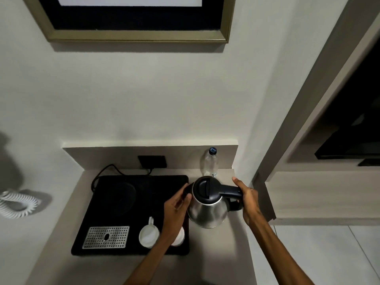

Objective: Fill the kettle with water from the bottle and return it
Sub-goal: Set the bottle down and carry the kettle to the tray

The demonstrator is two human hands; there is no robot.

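While the kettle (207, 210) handle is gripped by the right hand (247, 199), the lid should be opened by the loosely spread left hand (175, 208), body kept upright.

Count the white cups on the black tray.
2: one cup near the tray's front, handle pointing back; a second cup right of it, mostly hidden by the left forearm.

A black tray (115, 212) lay left of the hands, holding a white cup (148, 235) and a perforated metal grate (106, 237), with a wall socket (152, 161) beyond and a coiled white cord (16, 204) far left.
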